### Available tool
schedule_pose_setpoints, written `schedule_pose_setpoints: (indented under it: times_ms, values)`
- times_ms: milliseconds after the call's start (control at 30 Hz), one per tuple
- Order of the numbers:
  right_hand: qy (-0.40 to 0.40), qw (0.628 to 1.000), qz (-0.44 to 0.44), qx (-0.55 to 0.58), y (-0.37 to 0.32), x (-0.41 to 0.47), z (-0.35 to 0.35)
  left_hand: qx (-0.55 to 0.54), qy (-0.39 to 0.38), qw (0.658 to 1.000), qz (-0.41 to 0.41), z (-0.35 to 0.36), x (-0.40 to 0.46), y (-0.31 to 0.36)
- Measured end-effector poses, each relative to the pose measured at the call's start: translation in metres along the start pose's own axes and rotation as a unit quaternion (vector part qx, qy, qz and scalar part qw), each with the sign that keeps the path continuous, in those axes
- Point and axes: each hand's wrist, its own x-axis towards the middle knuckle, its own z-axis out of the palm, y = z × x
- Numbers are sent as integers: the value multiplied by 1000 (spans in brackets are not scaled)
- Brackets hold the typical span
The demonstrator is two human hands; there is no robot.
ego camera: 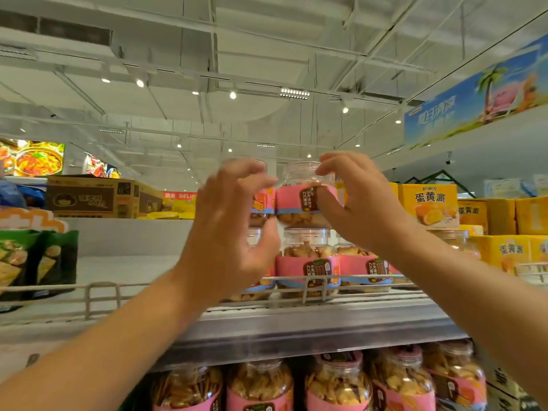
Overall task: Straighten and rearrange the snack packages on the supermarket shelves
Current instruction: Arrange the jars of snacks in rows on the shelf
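Two stacked top jars point(299, 200) were grasped, one by each hand: left hand point(228, 232), right hand point(355, 200). Five jars point(338, 381) were counted below.

Cookie jars point(307, 262) sit stacked on the top shelf point(296, 318). Chip bags point(35, 262) stand left, egg-yolk pie boxes point(428, 206) right, more jars point(261, 384) below.

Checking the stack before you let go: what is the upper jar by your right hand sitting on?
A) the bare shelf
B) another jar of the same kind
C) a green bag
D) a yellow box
B: the upper jar at the right hand stands on the lid of a same-label jar on the shelf.
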Motion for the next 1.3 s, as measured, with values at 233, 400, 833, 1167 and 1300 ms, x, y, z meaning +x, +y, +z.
schedule_pose_setpoints:
  times_ms: [233, 400, 833, 1167, 1300]
  values:
    - [-61, 996, 19, -63, 33, -94, -31, 81, -224, 969, 66, 54, -34, 59]
    - [-101, 985, 89, -109, 69, -131, -49, 81, -217, 971, 57, 88, -36, 77]
    - [-170, 983, 25, -60, 150, -166, -86, 182, -224, 956, -48, 187, -30, 143]
    - [-93, 995, 13, 28, 162, -176, -74, 217, -171, 950, -145, 202, -24, 164]
    - [-112, 993, 18, 45, 163, -176, -78, 197, -189, 945, -178, 200, -18, 170]
